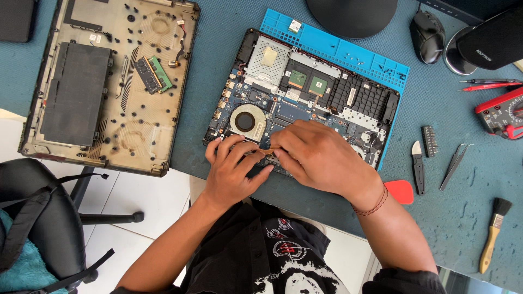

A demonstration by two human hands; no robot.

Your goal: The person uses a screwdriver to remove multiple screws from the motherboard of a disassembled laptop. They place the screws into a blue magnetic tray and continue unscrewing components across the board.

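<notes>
The opened laptop [305, 98] lies on a mat [348, 54] mid-surface [468, 179], both hands at its near edge. Its removed bottom cover [103, 81] lies left; tweezers [455, 163], brush [492, 234] and multimeter [501, 111] right; mouse [427, 35] behind.
</notes>
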